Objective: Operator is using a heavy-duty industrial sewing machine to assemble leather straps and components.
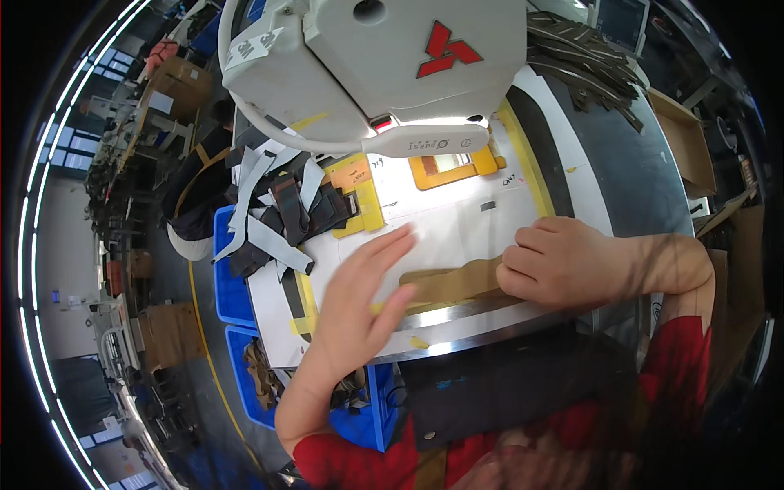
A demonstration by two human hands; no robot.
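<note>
A tan fabric strap (453, 284) lies along the near edge of the white-covered machine table (327, 261). My right hand (563, 263) is closed over the strap's right end, fingers curled. My left hand (359, 294) is open, thumb and fingers apart, just left of the strap's other end. It is slightly blurred and holds nothing. Beyond the strap lies a small grey piece (488, 206). A yellow frame (425, 178) sits under the white sewing machine head (343, 82). To its left is a yellow plate (371, 214) with an orange patch.
Grey and black fabric strips (261, 235) are heaped at the table's left. Dark brown straps (580, 57) pile up at the far right. Blue bins (233, 286) stand below the left edge, and a cardboard box (682, 139) is at the right. The machine head overhangs the far side.
</note>
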